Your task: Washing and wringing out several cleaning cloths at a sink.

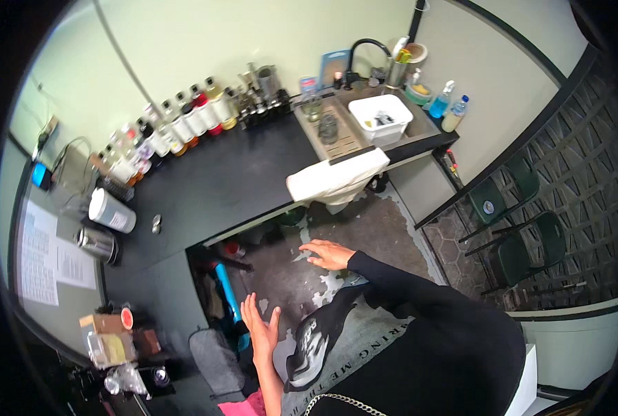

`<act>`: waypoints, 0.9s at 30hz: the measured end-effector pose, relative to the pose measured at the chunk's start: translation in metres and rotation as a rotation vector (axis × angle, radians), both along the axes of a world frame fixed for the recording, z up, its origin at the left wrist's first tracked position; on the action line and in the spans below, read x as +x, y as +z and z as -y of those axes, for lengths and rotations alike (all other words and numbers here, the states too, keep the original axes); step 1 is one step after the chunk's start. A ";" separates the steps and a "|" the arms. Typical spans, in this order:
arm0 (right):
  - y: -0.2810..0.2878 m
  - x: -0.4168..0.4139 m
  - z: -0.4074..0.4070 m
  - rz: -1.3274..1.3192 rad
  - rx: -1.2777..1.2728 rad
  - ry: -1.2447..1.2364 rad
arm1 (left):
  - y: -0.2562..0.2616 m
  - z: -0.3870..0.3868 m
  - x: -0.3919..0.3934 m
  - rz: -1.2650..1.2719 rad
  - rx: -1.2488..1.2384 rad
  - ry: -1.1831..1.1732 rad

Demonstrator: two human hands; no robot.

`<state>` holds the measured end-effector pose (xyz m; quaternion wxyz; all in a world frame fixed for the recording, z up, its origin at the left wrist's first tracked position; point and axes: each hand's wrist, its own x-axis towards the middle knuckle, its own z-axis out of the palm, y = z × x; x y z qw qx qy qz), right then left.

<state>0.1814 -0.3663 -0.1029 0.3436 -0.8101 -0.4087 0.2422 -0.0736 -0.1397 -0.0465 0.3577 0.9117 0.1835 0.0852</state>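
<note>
My left hand (261, 328) is raised with its fingers apart, near the dark counter's edge and a grey cloth (214, 359) draped over it. My right hand (331, 255), in a black sleeve, hovers over the floor (350, 229) with bent, spread fingers. Neither hand holds or touches anything. Beyond my right hand, a cream towel (340, 177) hangs over the counter's front edge below the sink. A blue tube-like object (227, 291) stands under the counter beside my left hand.
An L-shaped black counter (226, 182) bears a row of syrup bottles (184, 122), bar tools (259, 99) and a white canister (112, 210). A white tub (384, 136) sits in the sink (423, 130) under a black tap (351, 57). Dark green chairs (511, 262) stand at right.
</note>
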 end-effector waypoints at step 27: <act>0.055 0.338 0.350 -0.100 0.131 -0.945 | 0.022 0.212 0.533 -0.020 -0.664 -0.620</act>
